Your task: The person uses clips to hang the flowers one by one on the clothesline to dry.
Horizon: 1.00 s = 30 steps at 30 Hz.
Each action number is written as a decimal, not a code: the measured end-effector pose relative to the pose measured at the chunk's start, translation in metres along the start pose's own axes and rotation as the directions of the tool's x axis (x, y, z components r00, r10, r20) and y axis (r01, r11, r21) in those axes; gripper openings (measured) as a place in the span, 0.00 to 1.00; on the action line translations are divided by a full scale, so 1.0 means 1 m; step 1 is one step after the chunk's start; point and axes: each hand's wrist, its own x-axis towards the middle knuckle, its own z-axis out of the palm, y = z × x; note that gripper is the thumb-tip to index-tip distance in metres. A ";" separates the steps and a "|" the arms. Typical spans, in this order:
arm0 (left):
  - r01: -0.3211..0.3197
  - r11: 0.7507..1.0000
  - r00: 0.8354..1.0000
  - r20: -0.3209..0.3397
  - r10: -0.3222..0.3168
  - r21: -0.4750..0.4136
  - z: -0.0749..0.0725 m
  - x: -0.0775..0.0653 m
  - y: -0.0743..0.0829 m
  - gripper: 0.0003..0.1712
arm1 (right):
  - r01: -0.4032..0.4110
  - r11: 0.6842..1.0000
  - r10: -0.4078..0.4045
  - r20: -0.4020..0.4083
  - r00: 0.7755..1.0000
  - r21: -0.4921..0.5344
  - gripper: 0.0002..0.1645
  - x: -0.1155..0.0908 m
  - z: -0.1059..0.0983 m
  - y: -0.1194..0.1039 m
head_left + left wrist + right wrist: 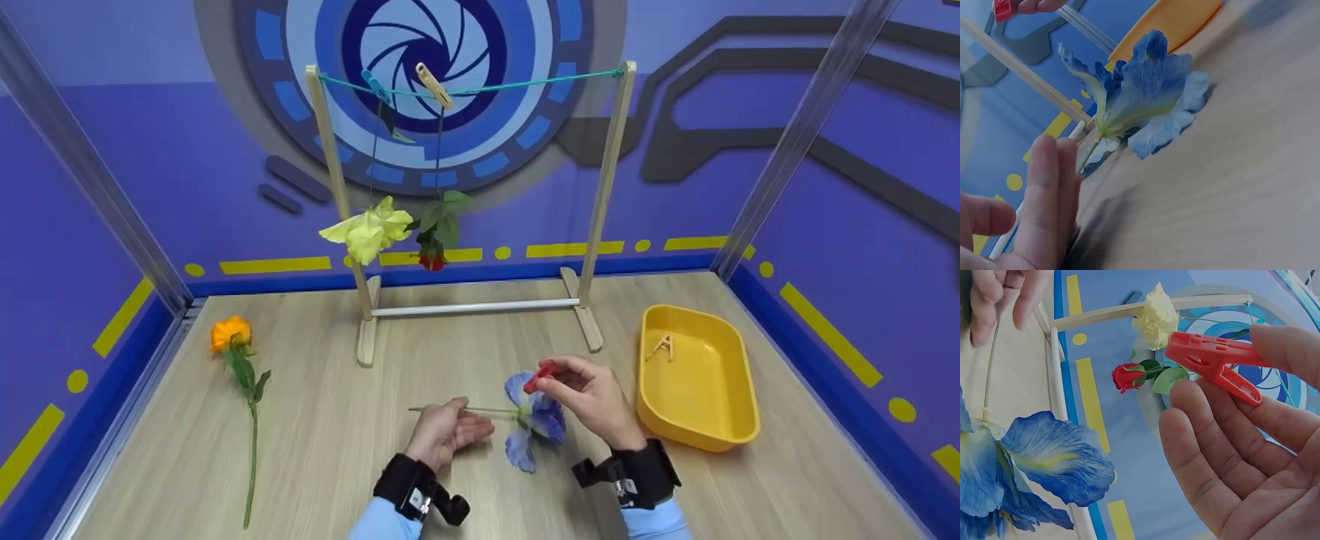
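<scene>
In the head view, a blue iris-like artificial flower (546,421) lies on the table, its thin stem (491,409) pointing left. My left hand (448,435) is at that stem with its fingers fairly straight and the thumb apart; the hand hides part of the stem, and whether it touches it I cannot tell. Above the petals, my right hand (596,397) pinches a red clothespin (1213,360) between thumb and index finger. The right wrist view shows the other fingers loosely bent below the clothespin.
Behind stands a wooden rack (607,180) with a green cord (525,85). A blue clothespin (375,86) and a beige clothespin (433,85) hang a yellow flower (371,231) and a red rose (432,261). An orange flower (231,334) lies left; a yellow tray (697,442) holding a clothespin (663,346) sits right.
</scene>
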 end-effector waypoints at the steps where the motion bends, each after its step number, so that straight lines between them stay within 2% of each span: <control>1: 0.001 1.000 1.000 -0.013 -0.002 -0.023 0.001 0.001 -0.001 0.22 | -0.002 1.000 0.002 0.003 1.000 0.001 0.14 0.000 0.000 0.000; 8: -0.034 0.990 0.996 -0.089 0.022 -0.134 0.007 0.010 -0.004 0.16 | -0.033 0.999 0.033 -0.008 0.999 -0.025 0.14 0.000 0.000 0.003; 15: -0.071 0.991 0.991 -0.125 0.056 -0.114 0.011 0.011 0.001 0.15 | -0.026 0.999 0.026 -0.013 1.000 -0.047 0.14 0.000 0.000 0.005; 19: -0.107 0.994 0.987 -0.125 0.104 -0.017 0.011 0.011 0.010 0.12 | -0.039 0.999 0.039 -0.015 0.999 -0.036 0.14 0.001 0.000 0.006; 22: -0.151 0.985 0.981 -0.111 0.160 0.083 0.012 0.009 0.018 0.10 | -0.049 0.998 0.049 -0.015 0.999 -0.030 0.14 0.001 0.000 0.006; 27: -0.245 0.941 0.961 -0.073 0.268 0.233 0.016 0.004 0.035 0.08 | -0.078 0.997 0.078 -0.029 0.997 -0.012 0.14 0.001 -0.001 0.003; 30: -0.295 0.906 0.945 -0.050 0.324 0.303 0.021 0.001 0.046 0.10 | -0.060 0.998 0.060 -0.038 0.997 -0.002 0.14 0.002 -0.002 0.002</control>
